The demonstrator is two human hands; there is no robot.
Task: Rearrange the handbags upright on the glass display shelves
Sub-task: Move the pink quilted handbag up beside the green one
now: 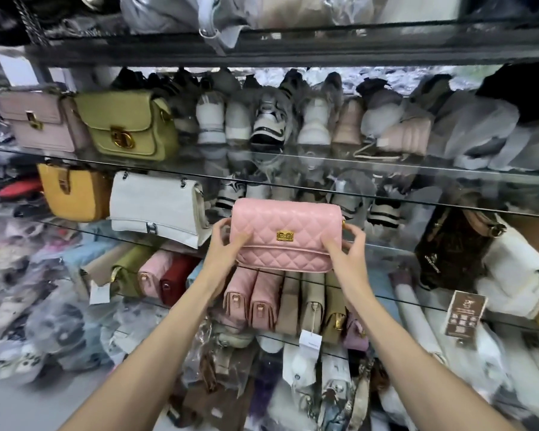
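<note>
1. Head view, far left: on the upper glass shelf (324, 164) stand two handbags upright, a pale pink flap bag (36, 121) and, touching it on the right, an olive green bag (128, 126). Right of them runs a row of shoes in clear wrap; the blur stops an exact count.
2. One shelf lower, again two bags stand side by side: a mustard bag (72, 192) and a white bag (156, 206) just to its right.
3. The left hand (227, 247) grips the left end of the pink quilted handbag (288, 236), thumb over the top edge, fingers (241, 239) curled across the front.
4. That handbag is in mid-air, front facing the camera and nearly upright, at the height of the middle glass shelf (448, 205), just right of the white bag.
5. The right hand (344, 248) holds the other end the same way, fingers wrapped round the lower right corner.
6. To do this step well, I judge the bag should go down flat on its base in the gap right of the white bag, clasp (284, 235) forward, both hands supporting it until it stands alone; any trailing strap should be kept clear of the glass edge.
7. Below the hands, roughly six slim bags are packed on edge in a row (280, 301).
8. Far right, a dark brown bag (451, 247) leans beside a white one (517, 275), neither upright.
</note>
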